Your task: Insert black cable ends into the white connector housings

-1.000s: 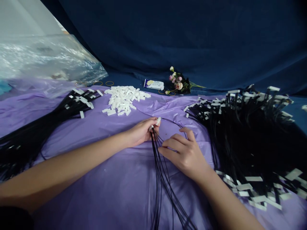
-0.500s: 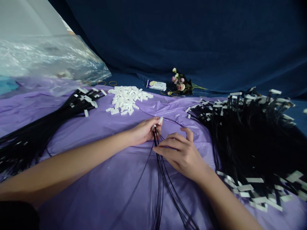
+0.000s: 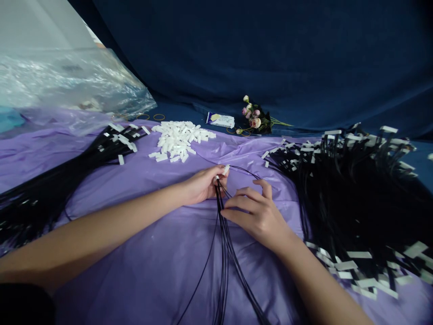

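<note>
Left hand [image 3: 204,186]: thumb and fingers clamped on a small white oblong piece [image 3: 226,169], held just above the sheet's middle, its end poking past the thumb tip. Second small white end piece [image 3: 217,179] sits just below it, at the curled fingers; fingers hide part of it, so can't tell exactly how it's gripped. From there a loose bunch of thin black wires [image 3: 223,262] hangs down toward the near edge, fanning out, one strand split off to the left. Another thin black wire [image 3: 244,169] runs from the upper white piece in an arc to the right hand [image 3: 260,214]. Right hand: fingers bent and spread from each other, lowest fingertip at the wire bunch; can't tell if it pinches any strand, contact is hidden. Work surface is a wrinkled purple plastic sheet [image 3: 142,271]. Beyond the left hand: pile of small white oblong pieces [image 3: 179,137]. Far left: long bundle of black wires with white ends [image 3: 72,178], lying diagonally. Right side: big heap of black wires with white tabs [image 3: 358,194], tabs at both ends. Back: white-and-purple packet [image 3: 221,120] beside a pink-and-cream flower bunch [image 3: 254,118], in front of a dark blue cloth [image 3: 270,49]. Crinkled clear plastic [image 3: 77,79] at back left.
</note>
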A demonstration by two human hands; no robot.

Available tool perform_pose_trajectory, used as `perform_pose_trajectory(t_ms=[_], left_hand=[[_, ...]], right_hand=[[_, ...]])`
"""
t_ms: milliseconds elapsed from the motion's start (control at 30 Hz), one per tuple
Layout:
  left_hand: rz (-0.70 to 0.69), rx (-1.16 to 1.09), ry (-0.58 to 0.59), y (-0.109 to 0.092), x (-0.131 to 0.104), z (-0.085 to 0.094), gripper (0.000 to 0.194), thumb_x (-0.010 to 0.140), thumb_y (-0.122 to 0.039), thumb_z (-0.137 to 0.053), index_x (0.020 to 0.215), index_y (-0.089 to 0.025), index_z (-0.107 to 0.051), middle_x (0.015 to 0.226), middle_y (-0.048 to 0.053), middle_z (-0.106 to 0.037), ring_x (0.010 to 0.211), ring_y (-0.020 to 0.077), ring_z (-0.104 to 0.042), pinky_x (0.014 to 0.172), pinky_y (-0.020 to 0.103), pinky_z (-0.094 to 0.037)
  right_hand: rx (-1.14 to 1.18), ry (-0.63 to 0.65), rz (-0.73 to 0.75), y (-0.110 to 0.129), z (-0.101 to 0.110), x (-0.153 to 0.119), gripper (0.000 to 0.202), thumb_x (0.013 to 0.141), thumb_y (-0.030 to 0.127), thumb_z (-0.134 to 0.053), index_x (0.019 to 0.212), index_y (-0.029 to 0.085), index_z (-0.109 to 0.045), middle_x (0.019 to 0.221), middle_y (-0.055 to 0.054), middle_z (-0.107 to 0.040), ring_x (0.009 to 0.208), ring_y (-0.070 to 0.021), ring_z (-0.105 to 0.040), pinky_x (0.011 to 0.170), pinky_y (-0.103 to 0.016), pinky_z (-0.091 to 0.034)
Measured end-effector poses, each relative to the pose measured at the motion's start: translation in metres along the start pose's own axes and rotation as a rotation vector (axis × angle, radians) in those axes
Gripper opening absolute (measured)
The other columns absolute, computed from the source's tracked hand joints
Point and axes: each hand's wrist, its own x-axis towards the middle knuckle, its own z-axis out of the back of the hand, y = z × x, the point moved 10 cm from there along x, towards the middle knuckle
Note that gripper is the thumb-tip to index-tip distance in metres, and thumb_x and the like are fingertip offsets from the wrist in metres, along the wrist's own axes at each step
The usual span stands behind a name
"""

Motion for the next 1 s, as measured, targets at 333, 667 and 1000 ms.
perform_pose_trajectory(t_ms=[333, 667, 1000], left_hand=[[0.017, -0.052, -0.02, 0.002, 0.003, 0.004, 0.017, 0.079, -0.029, -0.06, 0.079, -0.016, -0.048, 0.063, -0.005, -0.043, 0.058, 0.0072, -0.047, 0.058, 0.023, -0.036], [0.003, 0.068, -0.091, -0.001, -0.001, 0.003, 0.016, 0.081, -0.032, -0.055, 0.079, -0.018, -0.048, 0.065, -0.003, -0.046, 0.058, 0.0094, -0.045, 0.06, 0.026, -0.039], [-0.082, 0.231, -0.028, -0.005, -0.001, -0.004, 0.011, 0.08, -0.024, -0.053, 0.076, -0.017, -0.046, 0.069, -0.001, -0.042, 0.057, 0.0079, -0.039, 0.057, 0.026, -0.039]], right_hand=[[0.015, -0.101, 0.029, -0.005, 0.019, -0.002, 0.013, 0.089, 0.016, -0.06, 0.091, 0.025, -0.068, 0.09, 0.005, -0.073, 0.084, -0.0123, -0.062, 0.098, -0.045, -0.027], [0.404, -0.354, -0.362, -0.049, 0.03, -0.009, 0.006, 0.082, 0.017, -0.065, 0.085, 0.021, -0.068, 0.082, -0.001, -0.07, 0.078, -0.0143, -0.064, 0.086, -0.037, -0.043], [1.288, -1.056, -0.923, -0.122, 0.028, -0.067, 0.011, 0.082, 0.034, -0.065, 0.088, 0.025, -0.064, 0.072, 0.006, -0.056, 0.065, -0.0059, -0.059, 0.079, -0.028, -0.054]])
